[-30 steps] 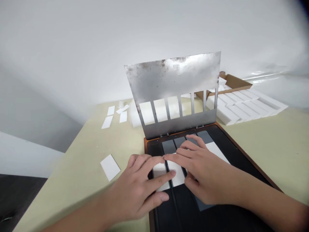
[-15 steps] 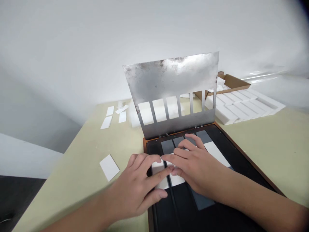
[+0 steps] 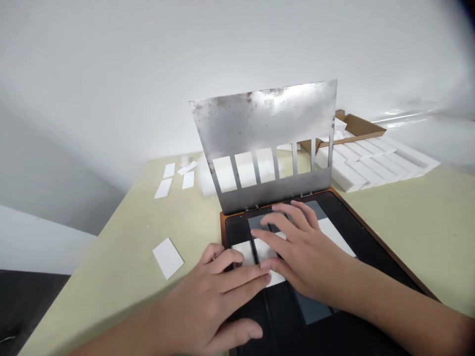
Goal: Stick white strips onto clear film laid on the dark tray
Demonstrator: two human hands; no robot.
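Note:
A black board (image 3: 374, 277) with slots and a brown edge lies before me, with a thin metal plate (image 3: 260, 123) hinged upright at its far side. Two white cards lie in the board's left slots: a left card (image 3: 244, 250) and a second card (image 3: 264, 251). My left hand (image 3: 218, 301) rests across them with index and middle fingers stretched out, partly covering both. Over the second card, my right hand (image 3: 306, 257) has its fingers spread, its thumb meeting my left fingertips. Another white card (image 3: 336, 237) shows right of that hand. Neither hand grips a card.
A loose white card (image 3: 168, 258) lies on the pale table (image 3: 111, 277) left of the board. Several more cards (image 3: 188, 180) are scattered farther back. Stacked white cards (image 3: 371, 160) and a cardboard box (image 3: 365, 127) stand at the back right, near the wall (image 3: 111, 74).
My left fingers have slid slightly toward me and to the right, over the second card. My right fingers have lifted and spread, exposing more of that card. The plate stays upright.

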